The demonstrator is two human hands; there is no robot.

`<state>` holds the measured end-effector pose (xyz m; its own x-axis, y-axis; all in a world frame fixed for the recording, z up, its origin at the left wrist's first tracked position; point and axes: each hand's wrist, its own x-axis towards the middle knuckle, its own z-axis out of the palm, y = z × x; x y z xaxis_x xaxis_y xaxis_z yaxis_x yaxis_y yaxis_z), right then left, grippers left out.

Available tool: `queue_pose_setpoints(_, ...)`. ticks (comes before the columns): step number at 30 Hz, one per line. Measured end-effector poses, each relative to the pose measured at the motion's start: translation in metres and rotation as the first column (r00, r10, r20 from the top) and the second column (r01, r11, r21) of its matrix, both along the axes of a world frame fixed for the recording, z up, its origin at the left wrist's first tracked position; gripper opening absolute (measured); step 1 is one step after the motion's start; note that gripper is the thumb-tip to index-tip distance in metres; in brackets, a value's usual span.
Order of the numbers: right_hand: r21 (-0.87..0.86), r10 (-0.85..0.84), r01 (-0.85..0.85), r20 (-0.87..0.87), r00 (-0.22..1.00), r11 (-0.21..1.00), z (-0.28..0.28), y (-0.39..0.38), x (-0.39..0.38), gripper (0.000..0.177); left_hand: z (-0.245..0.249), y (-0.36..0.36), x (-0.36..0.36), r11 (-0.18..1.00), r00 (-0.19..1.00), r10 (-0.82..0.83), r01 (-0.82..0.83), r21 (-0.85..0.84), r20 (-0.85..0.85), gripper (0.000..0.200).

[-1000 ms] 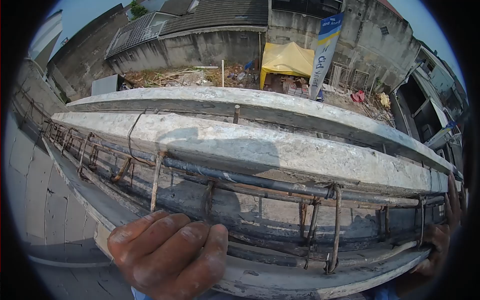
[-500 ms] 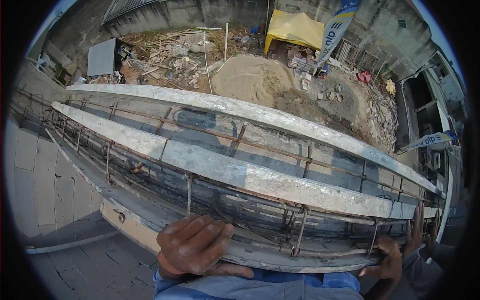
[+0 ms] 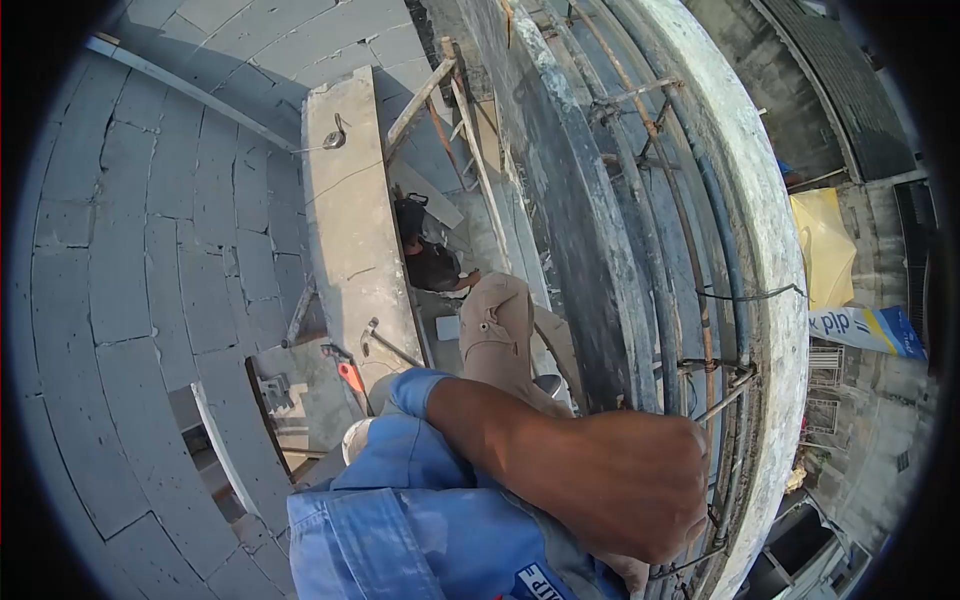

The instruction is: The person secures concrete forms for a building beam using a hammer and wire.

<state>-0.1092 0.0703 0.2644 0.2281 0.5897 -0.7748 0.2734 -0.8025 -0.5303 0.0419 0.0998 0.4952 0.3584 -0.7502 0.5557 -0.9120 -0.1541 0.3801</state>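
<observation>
The left hand (image 3: 650,485) was at the near right, its back turned up, in front of a steel cage (image 3: 705,335); its fingers were hidden, so I could not tell whether they gripped a bar. The cage ran from near to far on the right, inside a pale rim (image 3: 772,250). Left of it, a hammer (image 3: 392,346) and, farther off, a tape measure (image 3: 334,140) lay on a board (image 3: 345,230)
</observation>
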Motion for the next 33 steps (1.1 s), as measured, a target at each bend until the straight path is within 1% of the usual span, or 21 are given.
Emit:
queue_pose_setpoints(2,0.038,0.233,-0.230,-0.078,0.969,0.972,-0.045,0.011,0.006,0.045,-0.003,-0.006,-0.001,0.999,1.000,0.013,-0.013,-0.043,-0.014,0.046)
queue_pose_setpoints(3,0.065,0.354,-0.349,-0.110,0.929,0.935,-0.066,0.019,0.009,0.044,-0.006,-0.009,0.000,0.994,0.999,-0.002,-0.001,-0.106,-0.032,0.039)
queue_pose_setpoints(4,0.107,0.476,-0.465,-0.135,0.869,0.879,-0.072,0.057,0.031,0.042,-0.007,-0.008,0.000,0.987,0.999,-0.013,0.005,-0.158,-0.049,0.036)
queue_pose_setpoints(5,0.102,0.487,-0.477,-0.145,0.861,0.873,-0.065,0.058,0.032,0.042,-0.006,-0.008,-0.002,0.986,0.998,0.001,-0.011,-0.166,-0.056,0.036)
queue_pose_setpoints(7,0.063,0.614,-0.613,-0.165,0.772,0.788,-0.047,0.057,0.033,0.035,0.000,-0.006,-0.001,0.991,0.983,0.060,-0.080,-0.109,-0.174,0.038)
queue_pose_setpoints(8,0.065,0.627,-0.626,-0.165,0.761,0.777,-0.029,0.031,0.024,0.035,0.003,-0.006,-0.001,0.990,0.981,0.077,-0.097,-0.107,-0.175,0.038)
queue_pose_setpoints(10,0.004,0.592,-0.596,-0.123,0.796,0.803,0.000,0.022,0.021,0.036,0.010,-0.004,0.001,0.987,0.953,0.149,-0.161,-0.025,-0.264,0.038)
queue_pose_setpoints(12,-0.047,0.542,-0.546,-0.078,0.837,0.836,0.030,0.010,0.018,0.037,0.015,-0.001,0.005,0.983,0.946,0.172,-0.181,-0.008,-0.274,0.039)
queue_pose_setpoints(15,-0.137,0.465,-0.461,-0.005,0.885,0.877,0.077,-0.035,0.015,0.039,0.017,-0.004,0.002,0.977,0.932,0.202,-0.212,0.001,-0.300,0.042)
queue_pose_setpoints(17,-0.187,0.408,-0.388,0.087,0.909,0.903,0.103,-0.066,0.027,0.040,0.020,-0.001,0.004,0.974,0.932,0.224,-0.227,0.023,-0.284,0.044)
queue_pose_setpoints(19,-0.245,0.347,-0.302,0.164,0.923,0.921,0.127,-0.107,0.037,0.042,0.022,-0.003,0.001,0.966,0.919,0.258,-0.239,0.099,-0.297,0.042)
queue_pose_setpoints(20,-0.272,0.313,-0.254,0.202,0.928,0.928,0.138,-0.127,0.041,0.043,0.021,-0.004,0.000,0.966,0.922,0.258,-0.240,0.097,-0.290,0.042)
queue_pose_setpoints(22,-0.322,0.243,-0.149,0.274,0.931,0.935,0.162,-0.170,0.046,0.044,0.016,-0.004,0.000,0.971,0.935,0.235,-0.239,0.015,-0.267,0.039)
queue_pose_setpoints(23,-0.341,0.204,-0.090,0.315,0.927,0.936,0.174,-0.189,0.049,0.045,0.013,-0.004,0.000,0.972,0.939,0.229,-0.233,0.013,-0.258,0.039)
queue_pose_setpoints(24,-0.355,0.162,-0.024,0.364,0.917,0.935,0.179,-0.208,0.057,0.046,0.010,-0.003,0.000,0.971,0.953,0.221,-0.234,-0.042,-0.208,0.040)
queue_pose_setpoints(25,-0.371,0.121,0.044,0.410,0.904,0.928,0.189,-0.227,0.062,0.046,0.009,-0.004,0.001,0.968,0.964,0.211,-0.229,-0.103,-0.161,0.041)
queue_pose_setpoints(26,-0.390,0.084,0.111,0.451,0.889,0.914,0.202,-0.246,0.064,0.047,0.008,-0.006,0.002,0.970,0.968,0.197,-0.216,-0.116,-0.152,0.041)
queue_pose_setpoints(28,-0.419,0.012,0.247,0.527,0.850,0.873,0.228,-0.282,0.064,0.049,0.006,-0.009,0.004,0.986,0.976,0.159,-0.164,-0.024,-0.152,0.048)
queue_pose_setpoints(29,-0.422,-0.026,0.315,0.563,0.826,0.850,0.237,-0.295,0.063,0.049,0.008,-0.005,0.005,0.989,0.979,0.141,-0.147,-0.027,-0.148,0.048)
queue_pose_setpoints(31,-0.419,-0.102,0.453,0.637,0.764,0.787,0.248,-0.318,0.062,0.051,0.016,0.003,0.009,0.996,0.993,-0.005,0.015,0.085,-0.117,0.056)
queue_pose_setpoints(33,-0.395,-0.180,0.597,0.710,0.681,0.698,0.259,-0.334,0.051,0.053,0.006,-0.007,0.009,0.994,0.998,-0.055,0.054,0.090,0.002,0.056)
